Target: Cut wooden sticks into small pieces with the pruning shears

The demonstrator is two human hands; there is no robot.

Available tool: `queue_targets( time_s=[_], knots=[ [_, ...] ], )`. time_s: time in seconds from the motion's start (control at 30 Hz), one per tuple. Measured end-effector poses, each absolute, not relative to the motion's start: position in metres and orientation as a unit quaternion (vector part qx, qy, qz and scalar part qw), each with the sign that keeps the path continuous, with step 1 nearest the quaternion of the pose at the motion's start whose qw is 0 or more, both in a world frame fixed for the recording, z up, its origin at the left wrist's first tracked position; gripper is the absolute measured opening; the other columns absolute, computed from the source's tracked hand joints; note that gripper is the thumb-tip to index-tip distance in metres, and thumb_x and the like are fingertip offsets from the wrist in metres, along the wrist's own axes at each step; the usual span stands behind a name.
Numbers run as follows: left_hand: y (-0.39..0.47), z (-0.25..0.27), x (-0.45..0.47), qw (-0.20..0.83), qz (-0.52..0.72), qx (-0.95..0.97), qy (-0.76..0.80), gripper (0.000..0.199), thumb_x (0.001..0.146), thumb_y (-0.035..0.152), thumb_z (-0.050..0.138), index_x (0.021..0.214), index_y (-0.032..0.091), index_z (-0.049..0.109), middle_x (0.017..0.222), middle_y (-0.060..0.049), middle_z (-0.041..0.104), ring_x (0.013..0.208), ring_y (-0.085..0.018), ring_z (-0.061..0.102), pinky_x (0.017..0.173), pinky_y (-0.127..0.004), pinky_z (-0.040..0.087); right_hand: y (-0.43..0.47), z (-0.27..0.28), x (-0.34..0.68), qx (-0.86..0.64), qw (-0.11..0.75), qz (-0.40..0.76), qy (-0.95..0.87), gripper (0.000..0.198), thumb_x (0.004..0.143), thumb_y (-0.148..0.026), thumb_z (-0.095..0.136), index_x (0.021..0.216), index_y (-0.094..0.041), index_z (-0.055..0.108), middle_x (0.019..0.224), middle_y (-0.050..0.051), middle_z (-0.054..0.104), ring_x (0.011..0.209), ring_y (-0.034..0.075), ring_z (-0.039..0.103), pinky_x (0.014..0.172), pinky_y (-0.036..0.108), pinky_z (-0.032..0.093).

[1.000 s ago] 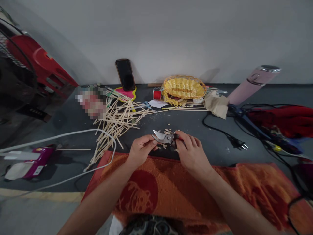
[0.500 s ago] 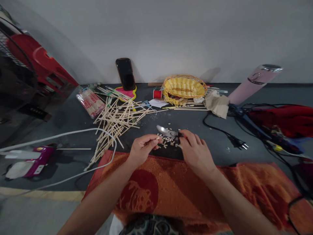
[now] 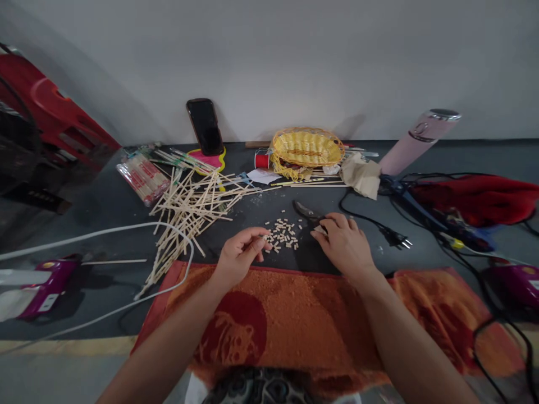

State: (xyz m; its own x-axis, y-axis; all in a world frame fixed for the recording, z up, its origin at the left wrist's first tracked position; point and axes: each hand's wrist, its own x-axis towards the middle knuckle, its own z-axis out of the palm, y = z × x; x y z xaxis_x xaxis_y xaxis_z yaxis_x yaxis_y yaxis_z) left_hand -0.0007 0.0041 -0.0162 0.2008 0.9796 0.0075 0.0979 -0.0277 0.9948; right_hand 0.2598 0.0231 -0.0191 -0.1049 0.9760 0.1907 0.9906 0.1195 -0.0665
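Observation:
My left hand (image 3: pixel 242 252) is closed in a pinch, with a small pale stick end (image 3: pixel 266 238) just showing at the fingertips; most of it is hidden. Beside those fingertips, many short cut stick pieces (image 3: pixel 284 230) lie scattered on the dark table. To the right of them, my right hand (image 3: pixel 347 244) is wrapped round the handles of cutting pliers (image 3: pixel 306 211). The dark jaws point away to the upper left, low over the table, and the handles are mostly covered by my fingers.
Long thin wooden sticks (image 3: pixel 189 207) lie in a loose heap on the left, by a plastic-wrapped pack (image 3: pixel 143 177). Behind are a phone (image 3: pixel 205 126), red thread (image 3: pixel 261 161), a yellow basket (image 3: pixel 309 148) and a pink flask (image 3: pixel 415 143). An orange towel (image 3: pixel 303 320) covers the front edge.
My right hand has moved the pliers to the right, away from my left hand and the cut pieces. The camera view has shifted slightly to the right.

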Motion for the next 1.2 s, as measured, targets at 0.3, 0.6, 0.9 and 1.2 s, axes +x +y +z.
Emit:
queue_targets(
  time_s=[0.3, 0.6, 0.9, 1.2],
  knots=[
    [0.006, -0.02, 0.0, 0.521, 0.423, 0.572, 0.472, 0.022, 0.088, 0.031, 0.055, 0.103, 0.016, 0.062, 0.078, -0.003, 0.069, 0.056, -0.009, 0.056, 0.058, -0.022, 0.046, 0.015, -0.026, 0.23, -0.476, 0.204, 0.059, -0.853, 0.022, 0.093, -0.023, 0.049, 0.106, -0.023, 0.067, 0.11, 0.007, 0.064, 0.103, 0.022, 0.05, 0.088, 0.04, 0.041],
    [0.007, -0.018, 0.002, 0.538, 0.446, 0.532, 0.478, 0.026, 0.088, 0.032, 0.056, 0.108, 0.016, 0.054, 0.08, -0.003, 0.069, 0.054, -0.008, 0.055, 0.054, -0.021, 0.046, 0.014, -0.03, 0.217, -0.491, 0.177, 0.057, -0.851, 0.018, 0.092, -0.025, 0.051, 0.102, -0.025, 0.067, 0.113, 0.004, 0.062, 0.105, 0.022, 0.047, 0.089, 0.04, 0.037],
    [0.007, -0.02, 0.004, 0.533, 0.451, 0.523, 0.489, 0.024, 0.088, 0.036, 0.056, 0.102, 0.016, 0.054, 0.082, -0.004, 0.07, 0.051, -0.008, 0.056, 0.052, -0.021, 0.046, 0.012, -0.033, 0.202, -0.456, 0.202, 0.074, -0.864, 0.016, 0.093, -0.027, 0.052, 0.095, -0.025, 0.067, 0.111, 0.004, 0.064, 0.104, 0.022, 0.045, 0.084, 0.038, 0.035],
    [0.006, -0.019, 0.005, 0.558, 0.411, 0.516, 0.503, 0.029, 0.086, 0.041, 0.057, 0.101, 0.016, 0.056, 0.088, -0.006, 0.07, 0.05, -0.007, 0.056, 0.043, -0.017, 0.041, 0.015, -0.03, 0.206, -0.467, 0.255, 0.084, -0.843, 0.017, 0.094, -0.021, 0.046, 0.094, -0.02, 0.063, 0.109, 0.008, 0.064, 0.102, 0.022, 0.051, 0.088, 0.04, 0.041]
  ],
)
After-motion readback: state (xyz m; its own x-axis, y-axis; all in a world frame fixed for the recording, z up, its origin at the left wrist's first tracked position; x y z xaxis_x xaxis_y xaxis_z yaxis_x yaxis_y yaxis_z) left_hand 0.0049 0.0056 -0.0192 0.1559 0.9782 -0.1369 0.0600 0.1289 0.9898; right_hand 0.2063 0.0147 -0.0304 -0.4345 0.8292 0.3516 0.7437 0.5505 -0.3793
